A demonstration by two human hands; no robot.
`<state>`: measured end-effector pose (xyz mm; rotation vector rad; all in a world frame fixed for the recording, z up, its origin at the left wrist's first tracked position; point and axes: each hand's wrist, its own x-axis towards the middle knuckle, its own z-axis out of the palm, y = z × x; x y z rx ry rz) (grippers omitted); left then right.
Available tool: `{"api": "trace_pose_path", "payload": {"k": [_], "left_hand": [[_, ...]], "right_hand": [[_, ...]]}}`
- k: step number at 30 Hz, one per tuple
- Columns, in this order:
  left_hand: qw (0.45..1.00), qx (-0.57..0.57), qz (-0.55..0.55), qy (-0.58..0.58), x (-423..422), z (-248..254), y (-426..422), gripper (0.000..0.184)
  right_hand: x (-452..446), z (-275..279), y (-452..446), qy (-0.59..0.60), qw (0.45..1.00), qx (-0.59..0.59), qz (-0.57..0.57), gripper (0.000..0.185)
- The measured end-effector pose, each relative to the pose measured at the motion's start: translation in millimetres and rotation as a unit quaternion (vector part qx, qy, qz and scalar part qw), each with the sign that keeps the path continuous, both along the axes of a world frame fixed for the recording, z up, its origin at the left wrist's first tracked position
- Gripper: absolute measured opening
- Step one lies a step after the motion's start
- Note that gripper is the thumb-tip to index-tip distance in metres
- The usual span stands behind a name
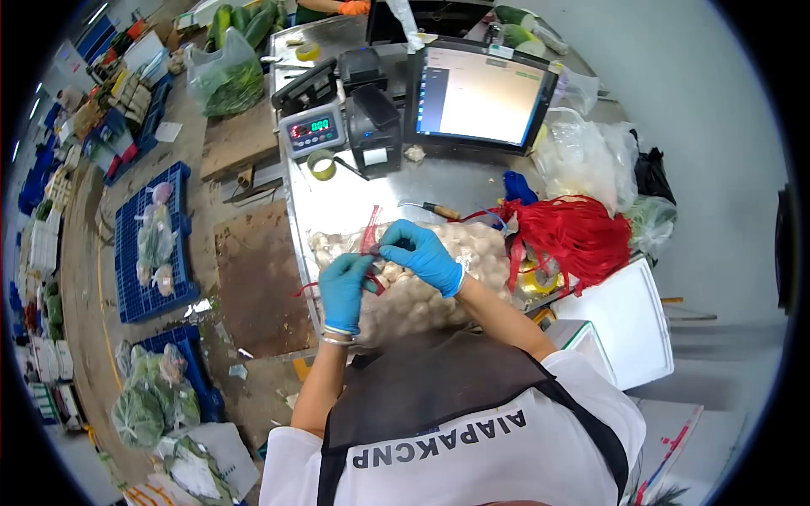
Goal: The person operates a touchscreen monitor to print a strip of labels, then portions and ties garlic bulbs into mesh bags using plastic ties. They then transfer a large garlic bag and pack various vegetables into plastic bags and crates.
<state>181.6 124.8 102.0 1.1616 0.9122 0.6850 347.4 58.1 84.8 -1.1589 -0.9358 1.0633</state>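
Sack of bulbs, apparently garlic, on a metal-topped bench (460, 173). The translucent sack (405, 316) lies along the near edge, reaching the near-left corner. The chief hazard, by judgement, is spillage: should the pinched neck slacken or slip through the smooth gloves, the mouth could gape and bulbs roll over the near or left edge. Uneven pulling could also tear the thin wrapping, and a shove towards the far edge could disturb the wooden-handled tool (440, 210) just beyond the sack. The left grip (342, 291) and right grip (429, 257), both gloved, are closed in fingertip pinches, apparently on the gathered neck; the exact contact is obscured. The sack lies directly beneath both, its bulk extending towards the right. A red strip (371, 226) stands up beside the right fingertips; a heap of red strips (574, 236) lies right of the sack.
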Motion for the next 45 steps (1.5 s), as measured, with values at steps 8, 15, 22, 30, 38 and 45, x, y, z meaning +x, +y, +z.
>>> {"api": "trace_pose_path", "payload": {"k": [8,15,22,30,38,45], "left_hand": [[0.978,0.046,0.189,-0.079,-26,-12,27,0.014],[0.959,0.051,0.235,-0.151,-51,-47,40,0.014],[0.974,0.171,0.093,-0.114,-18,-5,5,0.016],[0.981,0.084,0.155,-0.085,-39,-17,0,0.013],[0.976,0.135,0.167,0.012,-21,-27,-16,0.012],[0.971,0.119,0.195,0.075,4,-15,-23,0.013]], "right_hand": [[6,20,-23,0.259,0.966,-0.015,-0.011,0.008],[7,20,-22,0.039,0.996,-0.051,0.060,0.018],[3,13,-1,-0.241,0.957,-0.147,0.064,0.068],[168,14,45,-0.489,0.870,-0.057,0.001,0.035],[306,6,119,-0.437,0.882,-0.136,-0.113,0.045],[348,-17,181,-0.358,0.916,-0.138,-0.120,0.052]]}}
